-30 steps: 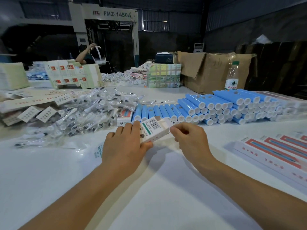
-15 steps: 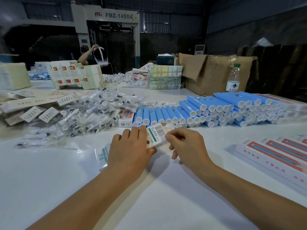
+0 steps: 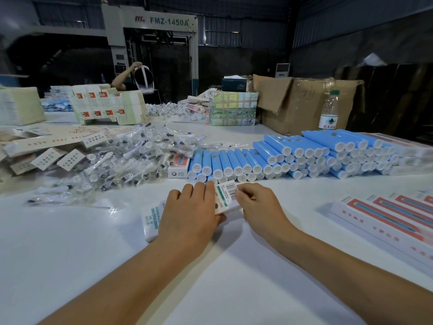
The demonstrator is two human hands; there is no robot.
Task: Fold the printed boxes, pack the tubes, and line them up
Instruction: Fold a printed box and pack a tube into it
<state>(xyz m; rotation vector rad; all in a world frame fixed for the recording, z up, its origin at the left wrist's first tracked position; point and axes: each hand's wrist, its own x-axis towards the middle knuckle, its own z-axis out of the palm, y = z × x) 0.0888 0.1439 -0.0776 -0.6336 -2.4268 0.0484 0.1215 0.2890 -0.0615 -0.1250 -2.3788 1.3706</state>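
Both hands on one printed box (image 3: 225, 197), low over the white table (image 3: 70, 254) at center. Left hand (image 3: 189, 214) lies across the box's middle, fingers curled over its far edge, thumb under the near side, gripping it. Right hand (image 3: 260, 205) pinches the box's right end at the barcode panel, fingertips curled onto it. Box's left end with blue lettering sticks out beyond the left hand and sits on the table. Whether a tube is inside, cannot tell.

Just behind the hands, a long stack of blue tubes (image 3: 293, 156) with white caps facing the camera, low on the left, piled higher to the right. A small packed box (image 3: 178, 167) stands at the stack's left end, touching it. Left of that, a heap of bagged brush heads (image 3: 131, 158), then flat unfolded cartons (image 3: 54, 146). At right, a row of finished red-striped boxes (image 3: 384, 221) laid side by side. Far side: water bottle (image 3: 329, 111), open cardboard carton (image 3: 302, 102), another person (image 3: 126, 77) seated.
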